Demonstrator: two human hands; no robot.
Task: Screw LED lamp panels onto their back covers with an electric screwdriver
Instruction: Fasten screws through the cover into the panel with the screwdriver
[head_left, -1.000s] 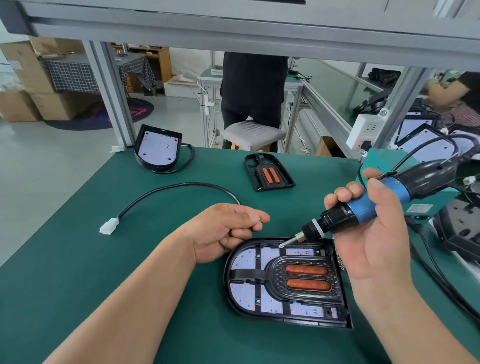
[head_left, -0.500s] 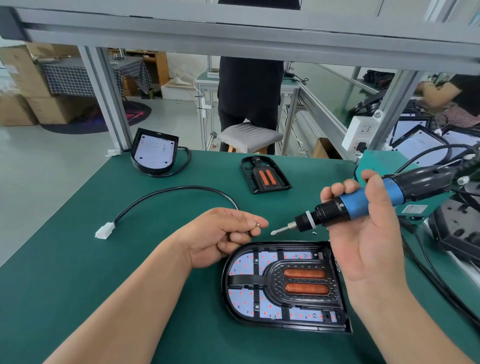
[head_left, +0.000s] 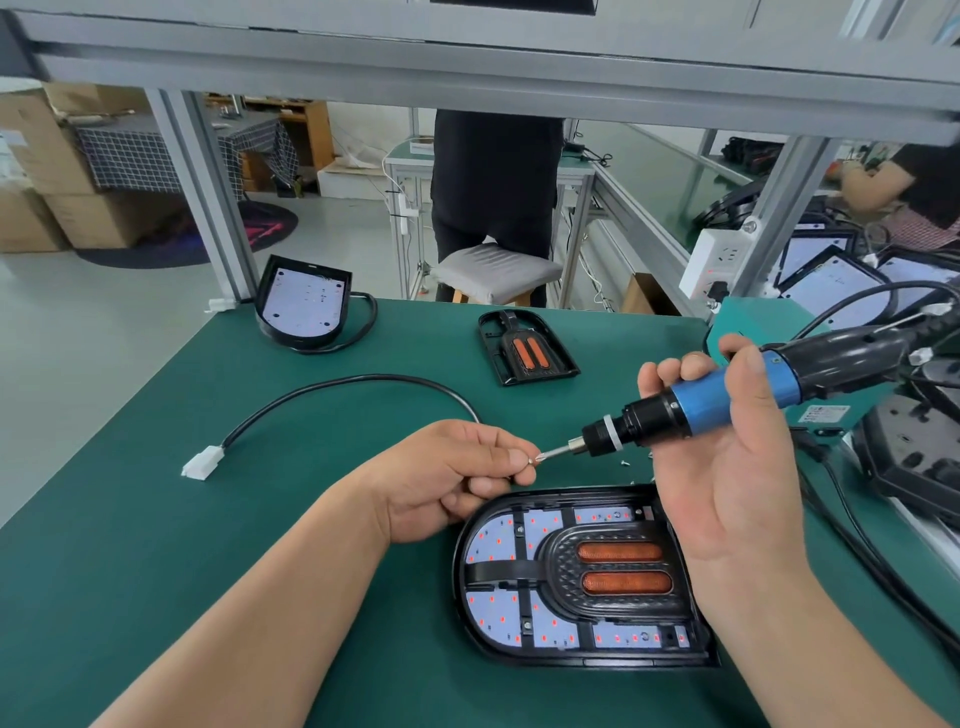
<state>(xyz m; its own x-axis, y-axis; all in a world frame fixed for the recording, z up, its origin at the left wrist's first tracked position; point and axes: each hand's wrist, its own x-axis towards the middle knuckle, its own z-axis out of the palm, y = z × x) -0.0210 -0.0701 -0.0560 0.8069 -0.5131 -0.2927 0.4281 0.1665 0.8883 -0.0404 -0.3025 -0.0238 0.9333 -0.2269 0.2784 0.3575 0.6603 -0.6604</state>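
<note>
A black lamp assembly (head_left: 576, 577) lies on the green mat, its white LED panel dotted red around a dark centre piece with two orange strips. My right hand (head_left: 727, 467) grips the blue-and-black electric screwdriver (head_left: 717, 400) above the lamp's far edge, with the bit pointing left. My left hand (head_left: 452, 478) pinches a small screw (head_left: 531, 459) between thumb and forefinger, and the screw meets the bit tip. Several loose screws (head_left: 626, 461) lie on the mat behind the lamp.
A black cable with a white connector (head_left: 203, 462) curves across the mat at left. Another lamp with a white panel (head_left: 304, 306) and a black cover with orange strips (head_left: 527, 354) sit at the far edge. More lamps (head_left: 909, 457) crowd the right. A person stands beyond the bench.
The screwdriver lifted off the lamp panel and tilted toward level. My left hand raised a screw and brought it up to the bit tip.
</note>
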